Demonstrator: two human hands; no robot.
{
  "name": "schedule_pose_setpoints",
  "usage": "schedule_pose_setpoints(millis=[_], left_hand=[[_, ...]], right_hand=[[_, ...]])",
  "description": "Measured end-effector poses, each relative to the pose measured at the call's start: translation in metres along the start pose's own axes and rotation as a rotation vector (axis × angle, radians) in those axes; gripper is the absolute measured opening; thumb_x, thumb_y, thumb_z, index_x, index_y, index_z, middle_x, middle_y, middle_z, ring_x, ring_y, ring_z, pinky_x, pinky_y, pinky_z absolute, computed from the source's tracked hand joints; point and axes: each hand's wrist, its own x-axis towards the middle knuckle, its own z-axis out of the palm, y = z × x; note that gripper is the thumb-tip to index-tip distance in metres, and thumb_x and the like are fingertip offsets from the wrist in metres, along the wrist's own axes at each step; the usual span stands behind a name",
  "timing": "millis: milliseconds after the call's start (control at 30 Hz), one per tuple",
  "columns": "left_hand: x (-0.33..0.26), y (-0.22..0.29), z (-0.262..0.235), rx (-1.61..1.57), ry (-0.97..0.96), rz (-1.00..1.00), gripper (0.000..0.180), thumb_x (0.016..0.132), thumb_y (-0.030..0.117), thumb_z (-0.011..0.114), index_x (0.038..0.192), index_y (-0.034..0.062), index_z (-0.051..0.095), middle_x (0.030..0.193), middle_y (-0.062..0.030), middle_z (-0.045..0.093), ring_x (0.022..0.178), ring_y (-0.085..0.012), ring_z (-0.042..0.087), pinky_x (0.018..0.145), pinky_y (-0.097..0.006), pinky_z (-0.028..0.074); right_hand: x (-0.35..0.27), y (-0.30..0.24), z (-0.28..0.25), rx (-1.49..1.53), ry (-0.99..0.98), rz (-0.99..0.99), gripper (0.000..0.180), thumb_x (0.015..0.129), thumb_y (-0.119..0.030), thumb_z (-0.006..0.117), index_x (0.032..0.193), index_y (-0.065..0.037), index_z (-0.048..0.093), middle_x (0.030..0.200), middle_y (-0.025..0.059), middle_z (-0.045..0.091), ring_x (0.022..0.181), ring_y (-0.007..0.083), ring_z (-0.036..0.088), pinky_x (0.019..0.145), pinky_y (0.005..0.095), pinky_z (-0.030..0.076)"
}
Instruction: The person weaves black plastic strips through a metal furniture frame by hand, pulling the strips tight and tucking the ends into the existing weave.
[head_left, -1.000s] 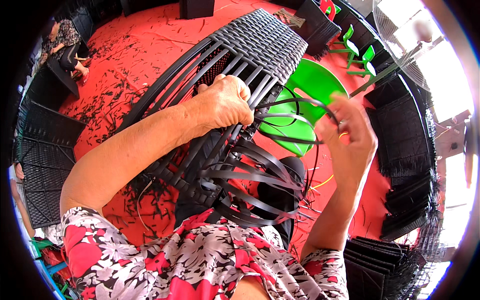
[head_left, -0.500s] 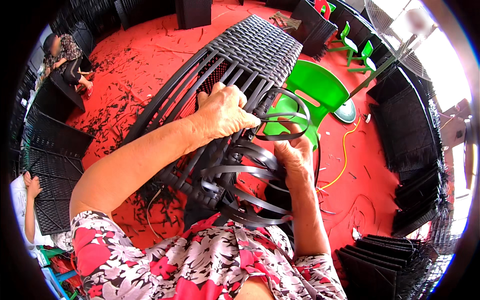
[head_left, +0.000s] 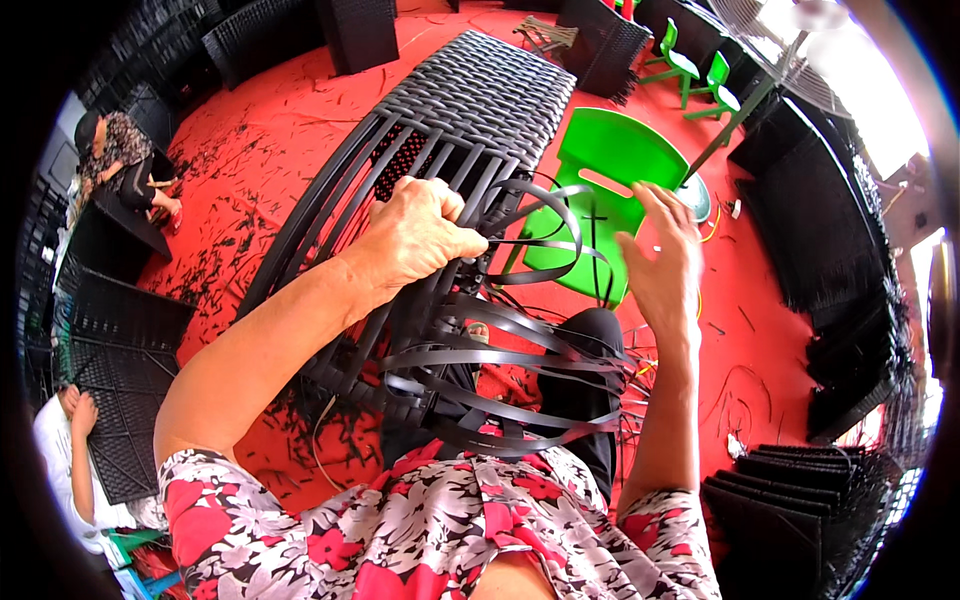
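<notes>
A partly woven black panel (head_left: 500, 85) slants in front of me: its far end is covered in close wicker weave, its nearer part shows bare slats. My left hand (head_left: 415, 230) is closed over the slats at the panel's right edge, thumb and fingers pinching a black plastic strip (head_left: 575, 235) that loops out to the right. My right hand (head_left: 665, 245) is raised right of the loop, fingers apart, holding nothing. Several more loose strips (head_left: 480, 355) curve out from the panel's near right edge, over my lap, their ends hanging by my right forearm.
A green plastic chair (head_left: 625, 150) stands just beyond my right hand. Strip scraps lie on the red floor (head_left: 260, 110). Stacked black woven panels (head_left: 790, 490) are at lower right, a stand fan (head_left: 735, 130) at upper right. One person (head_left: 125, 150) sits far left; another person's hands (head_left: 78, 410) are nearer left.
My right hand has let go of the strips and moved up and right, its fingers opening. My left hand keeps its place on the panel. The view has shifted slightly.
</notes>
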Motion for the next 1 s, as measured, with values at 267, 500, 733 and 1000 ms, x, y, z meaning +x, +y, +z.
schedule_pose_setpoints(millis=[267,500,733,1000], left_hand=[[-0.002,0.006,0.001,-0.264,-0.020,0.021,0.031,0.061,0.002,0.070,0.056,0.0054,0.040,0.060,-0.0001,0.040,0.058,-0.0086,0.042,0.051,-0.030,0.038],[-0.007,0.003,-0.001,-0.161,0.015,0.011,0.024,0.061,0.009,0.074,0.060,-0.0016,0.052,0.068,-0.0064,0.053,0.065,-0.0139,0.051,0.061,-0.032,0.042],[-0.008,0.009,0.001,-0.089,-0.043,-0.170,0.009,0.070,0.004,0.069,0.076,0.0012,0.063,0.071,0.0004,0.059,0.058,-0.0059,0.053,0.054,-0.020,0.044],[-0.006,0.002,-0.006,-0.704,-0.108,-0.054,0.015,0.064,0.011,0.064,0.067,-0.0027,0.059,0.067,-0.0056,0.057,0.059,-0.0110,0.052,0.051,-0.028,0.040]], right_hand=[[0.017,0.010,0.025,0.617,-0.757,0.063,0.082,0.059,-0.025,0.082,0.128,-0.003,0.044,0.119,0.0130,0.054,0.106,0.0246,0.054,0.096,0.0384,0.039],[-0.025,-0.053,0.029,1.069,-0.448,0.177,0.086,0.067,-0.037,0.080,0.130,0.001,0.036,0.112,0.0166,0.056,0.103,0.0241,0.054,0.088,0.0344,0.043],[-0.001,-0.079,0.030,0.731,0.067,-0.041,0.021,0.072,-0.008,0.071,0.091,-0.001,0.065,0.083,0.0140,0.059,0.074,0.0264,0.061,0.064,0.0329,0.048],[0.022,-0.071,0.055,0.617,-0.270,-0.018,0.017,0.068,-0.010,0.071,0.081,0.001,0.066,0.071,0.0147,0.057,0.067,0.0286,0.060,0.062,0.0348,0.046]])
